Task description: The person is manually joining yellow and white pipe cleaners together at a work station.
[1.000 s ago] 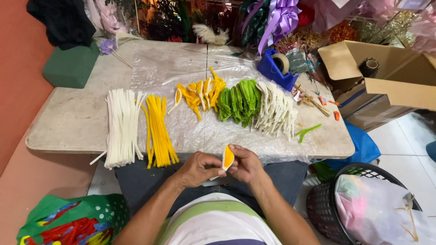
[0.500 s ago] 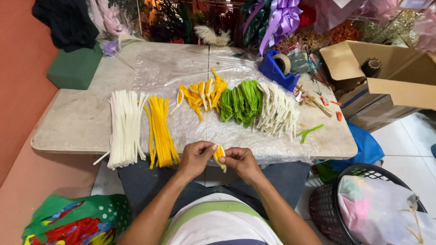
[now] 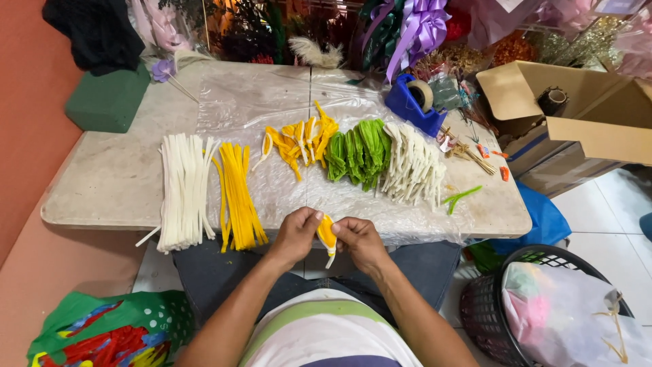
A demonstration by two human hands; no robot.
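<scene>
Nearest the camera, the left hand point(image 3: 293, 234) and the right hand point(image 3: 358, 239) meet just over the near edge of the bench point(image 3: 109, 183), both closed with pinched fingers on a small yellow and white folded piece point(image 3: 327, 236) held between them, its white tail hanging down below the hands. Just beyond, on the clear plastic sheet point(image 3: 285, 183), a bundle of white strips point(image 3: 182, 190) lies beside a bundle of yellow strips point(image 3: 238, 194). Further back sit a pile of yellow and white folded pieces point(image 3: 299, 139), a pile of green ones point(image 3: 358, 151) and a pile of white ones point(image 3: 413, 163). Behind them stands a blue tape dispenser point(image 3: 411, 103), with an open cardboard box point(image 3: 577, 126) to the right.
</scene>
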